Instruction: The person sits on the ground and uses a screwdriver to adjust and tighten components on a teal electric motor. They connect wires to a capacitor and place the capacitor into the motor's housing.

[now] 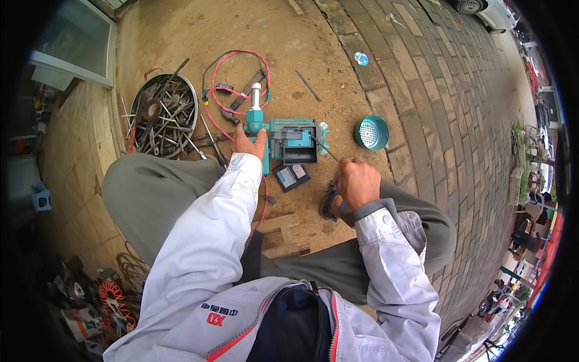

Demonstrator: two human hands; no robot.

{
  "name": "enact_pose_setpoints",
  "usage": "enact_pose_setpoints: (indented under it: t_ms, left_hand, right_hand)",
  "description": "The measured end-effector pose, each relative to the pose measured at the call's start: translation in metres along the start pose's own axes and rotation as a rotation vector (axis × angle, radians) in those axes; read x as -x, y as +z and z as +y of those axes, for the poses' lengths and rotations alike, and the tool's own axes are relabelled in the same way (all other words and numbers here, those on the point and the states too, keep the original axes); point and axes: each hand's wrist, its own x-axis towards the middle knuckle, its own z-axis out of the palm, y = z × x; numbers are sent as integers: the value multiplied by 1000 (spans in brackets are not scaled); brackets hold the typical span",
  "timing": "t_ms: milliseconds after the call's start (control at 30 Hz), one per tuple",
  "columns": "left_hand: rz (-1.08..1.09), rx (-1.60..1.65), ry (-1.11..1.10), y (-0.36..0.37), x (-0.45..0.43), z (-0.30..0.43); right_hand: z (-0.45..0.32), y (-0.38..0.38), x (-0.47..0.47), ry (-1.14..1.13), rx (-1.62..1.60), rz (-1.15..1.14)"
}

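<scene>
A teal electric water pump [294, 123] lies on the ground before me, its black terminal box [300, 156] facing up without a lid. My left hand [249, 144] grips the pump's teal pipe fitting [254, 118], from which a silver threaded nipple [255, 96] points away. In my right hand [359, 178] is a screwdriver [326, 150], its shaft slanting to the terminal box; whether its tip touches a screw is too small to tell. Just below the pump lies a black cover [291, 177] with labels. A teal fan [324, 138] shows at the pump's right end.
A round metal basin [194, 97] full of tools stands at left. A hammer [246, 92] lies among red and black wires [212, 74]. A perforated teal fan cover [372, 132] sits at right, near a thin rod [308, 85]. Screwdrivers [217, 145] lie by my left knee.
</scene>
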Motion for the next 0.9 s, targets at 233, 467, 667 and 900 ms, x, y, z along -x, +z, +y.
enact_pose_setpoints:
  t_ms: [233, 467, 667, 900]
  left_hand:
    - [-37, 90, -49, -7, 5, 14]
    - [-16, 96, -55, -7, 11, 22]
    - [-10, -85, -67, -15, 3, 27]
    - [-25, -220, 537, -183, -86, 202]
  right_hand:
    - [-9, -27, -33, -171, 45, 42]
    - [-19, -42, -64, -346, 138, 14]
    - [-26, -47, -82, -435, 119, -60]
    - [-17, -52, -79, -415, 79, 11]
